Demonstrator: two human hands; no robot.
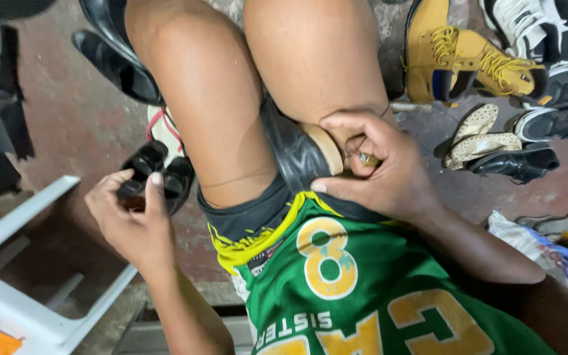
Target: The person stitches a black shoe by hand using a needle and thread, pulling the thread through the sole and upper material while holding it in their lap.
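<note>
Keep the black shoe (297, 154) clamped between the knees, right hand (376, 167) thumb and fingers pinching its tan sole edge; left hand (133, 213), left of the shoe, fingers curled around a small dark container (129, 190)—steady it.

Black shoe (297, 154) with tan sole wedged upright between the thighs.

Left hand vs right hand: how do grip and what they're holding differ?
The left hand is beside the thigh, fingers curled round a small dark object. The right hand presses on a black shoe wedged between the knees, thumb on its upper, pinching something small at the tan sole. Both are bare and gripping.
</note>
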